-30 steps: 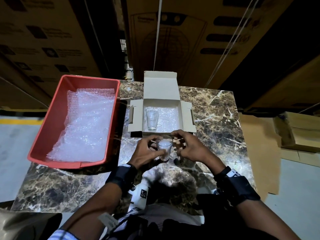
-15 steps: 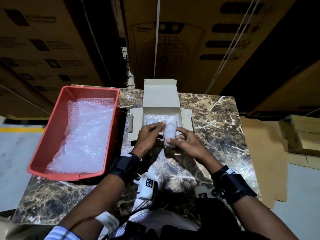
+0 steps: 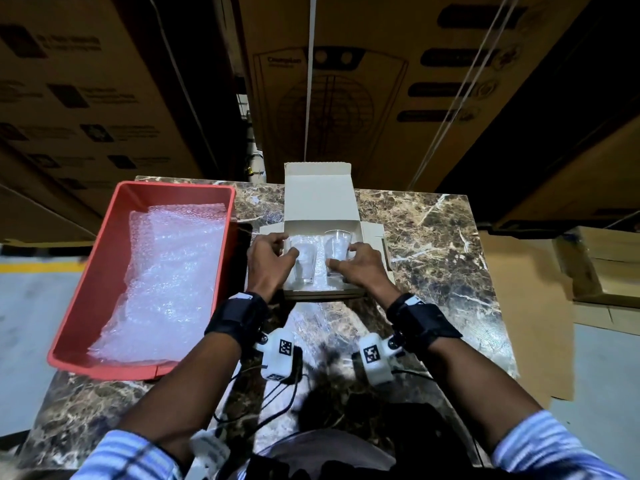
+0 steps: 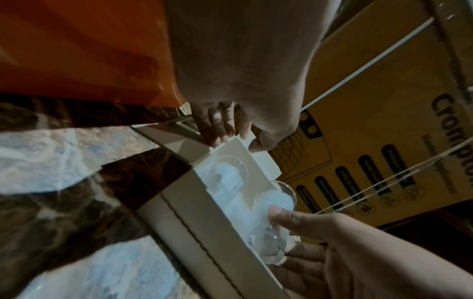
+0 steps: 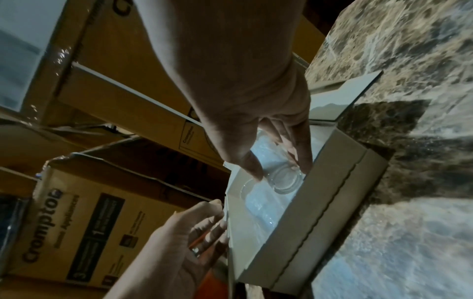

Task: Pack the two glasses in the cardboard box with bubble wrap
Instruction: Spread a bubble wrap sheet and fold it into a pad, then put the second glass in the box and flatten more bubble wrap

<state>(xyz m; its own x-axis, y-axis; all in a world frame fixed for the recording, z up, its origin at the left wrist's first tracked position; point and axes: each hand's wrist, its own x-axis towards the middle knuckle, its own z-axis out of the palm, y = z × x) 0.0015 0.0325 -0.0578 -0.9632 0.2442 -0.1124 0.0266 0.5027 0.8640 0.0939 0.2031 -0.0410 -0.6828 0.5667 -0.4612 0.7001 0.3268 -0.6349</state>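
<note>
Glass pair sits side by side in box point(image 3: 322, 292) on bubble wrap: left glass point(image 3: 304, 259), right glass point(image 3: 336, 251). Right hand point(image 3: 360, 268) fingers grasp right glass; left hand point(image 3: 268, 261) pinches box wall. Top padding, closing remain.

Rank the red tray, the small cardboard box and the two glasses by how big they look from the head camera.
1. Red tray, clearly largest.
2. Cardboard box, open with its lid up.
3. The two glasses, left glass and right glass: they look alike in size, and hands partly cover both, so I would not rank them.
</note>
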